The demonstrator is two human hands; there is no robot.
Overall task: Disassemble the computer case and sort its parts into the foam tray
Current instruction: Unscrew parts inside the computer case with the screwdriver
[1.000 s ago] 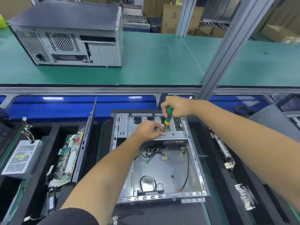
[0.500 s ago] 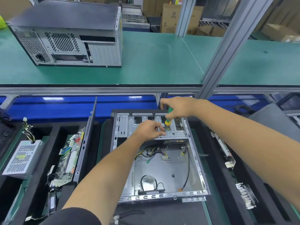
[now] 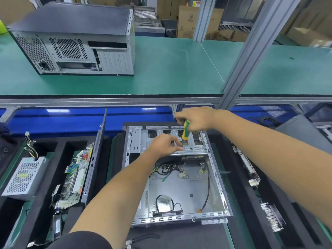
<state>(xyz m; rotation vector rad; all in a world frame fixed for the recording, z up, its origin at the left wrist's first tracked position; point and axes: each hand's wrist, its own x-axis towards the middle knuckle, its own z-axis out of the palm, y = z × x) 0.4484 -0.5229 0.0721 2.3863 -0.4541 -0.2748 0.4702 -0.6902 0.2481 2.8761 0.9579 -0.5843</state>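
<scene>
While the right hand [image 3: 196, 118] grips the green-and-yellow screwdriver [image 3: 185, 131] by the top of its handle, the tool stands more upright than it did half a second ago, when it was tucked almost out of sight under the fingers; a second ago it stood much as it does now, so the hand looks to be turning it in strokes. Its tip meets the drive bracket [image 3: 172, 142] at the far end of the computer case [image 3: 179, 177], right beside the left hand [image 3: 165, 143], whose curled fingers pinch at the bracket next to the tip, as they did before; whether they hold a screw I cannot tell. Judging by this, a bracket screw is being backed out and the bracket is not yet free. Inside the case, nearer the person than the bracket, loose cables [image 3: 167, 169] lie on the floor panel. Left of the case, the foam tray [image 3: 61, 144] already holds the motherboard [image 3: 77, 173], with the power supply [image 3: 25, 177] further left.
</scene>
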